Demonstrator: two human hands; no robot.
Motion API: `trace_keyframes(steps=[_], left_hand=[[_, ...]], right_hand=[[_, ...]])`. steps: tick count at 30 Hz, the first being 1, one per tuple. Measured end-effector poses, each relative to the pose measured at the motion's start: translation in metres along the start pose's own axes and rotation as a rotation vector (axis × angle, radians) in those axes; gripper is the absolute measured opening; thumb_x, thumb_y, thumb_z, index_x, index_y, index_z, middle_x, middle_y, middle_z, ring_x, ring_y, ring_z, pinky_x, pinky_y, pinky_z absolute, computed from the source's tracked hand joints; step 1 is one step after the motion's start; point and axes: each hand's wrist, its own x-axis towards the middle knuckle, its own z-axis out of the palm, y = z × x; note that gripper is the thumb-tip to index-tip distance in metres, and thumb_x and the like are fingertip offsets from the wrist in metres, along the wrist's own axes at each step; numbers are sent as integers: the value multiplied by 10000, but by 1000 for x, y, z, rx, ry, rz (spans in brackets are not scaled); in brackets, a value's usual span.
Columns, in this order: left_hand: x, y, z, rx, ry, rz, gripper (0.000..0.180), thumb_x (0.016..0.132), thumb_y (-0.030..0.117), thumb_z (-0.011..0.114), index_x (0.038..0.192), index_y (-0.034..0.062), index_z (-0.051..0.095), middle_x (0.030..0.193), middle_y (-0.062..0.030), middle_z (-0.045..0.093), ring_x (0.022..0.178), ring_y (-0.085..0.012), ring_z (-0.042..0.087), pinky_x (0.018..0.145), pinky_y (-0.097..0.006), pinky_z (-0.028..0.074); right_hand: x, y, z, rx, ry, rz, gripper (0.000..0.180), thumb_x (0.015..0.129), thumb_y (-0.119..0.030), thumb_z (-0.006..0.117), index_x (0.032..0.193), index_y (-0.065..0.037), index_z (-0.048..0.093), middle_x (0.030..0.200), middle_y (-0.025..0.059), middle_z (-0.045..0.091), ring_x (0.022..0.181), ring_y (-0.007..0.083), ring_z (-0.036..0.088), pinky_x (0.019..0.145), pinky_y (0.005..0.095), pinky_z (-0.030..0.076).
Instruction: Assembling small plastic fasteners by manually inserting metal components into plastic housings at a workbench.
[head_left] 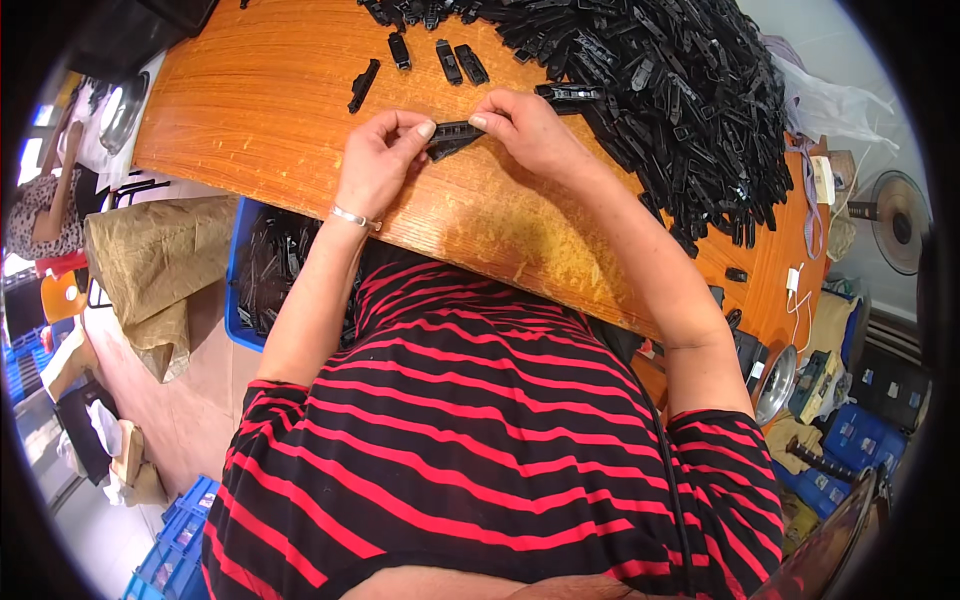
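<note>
My left hand [378, 160] and my right hand [528, 130] meet over the orange wooden table [260, 110], both pinching one small black plastic part [452, 136] between thumb and fingers. A silver bracelet circles my left wrist. A large heap of the same black plastic parts [680, 100] lies just right of my right hand. Several loose black parts [440, 58] lie beyond my hands, and one more [363, 85] lies to the upper left.
A blue crate [238, 290] of black parts stands under the table at left, beside a brown paper sack [150, 260]. Another person [40, 200] sits at far left. A fan [900, 215], blue bins [860, 440] and a charger cable [798, 290] are at right.
</note>
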Motion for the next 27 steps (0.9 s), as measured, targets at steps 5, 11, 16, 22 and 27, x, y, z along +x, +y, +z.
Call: trace_keyframes(steps=[5,11,16,22,27], left_hand=[[3,-13,1,87,75,62,113,844,79,701,906,-2,653,692,11,594,588,-50,526,516,-197,417],[0,-11,8,146,119,40,107,812,69,723,843,-8,656,691,3,605,590,-55,523,527,-206,425],[4,-20,7,205,150,58,128,797,87,735,828,-5,651,691,-5,611,590,-65,525,532,-221,431],[7,-10,1,356,103,-5,144,791,113,733,804,1,644,660,-17,604,582,-79,526,534,-247,439],[13,1,-1,486,7,-112,207,810,163,741,763,10,610,630,-28,597,535,-93,533,507,-255,441]], right_hand=[[7,2,2,78,-140,91,195,932,-180,591,878,8,589,660,32,580,507,110,535,489,266,436],[12,3,-4,275,-233,245,181,946,-174,575,888,-2,576,634,12,566,444,84,513,419,246,432],[13,8,2,287,-228,266,164,949,-160,568,905,-3,574,632,17,563,438,88,516,406,248,436],[15,-2,-3,284,-321,402,176,957,-175,562,941,0,561,624,32,571,425,99,517,382,259,432],[20,-3,-7,259,-367,426,199,956,-191,569,907,-2,531,585,41,558,409,104,506,364,266,420]])
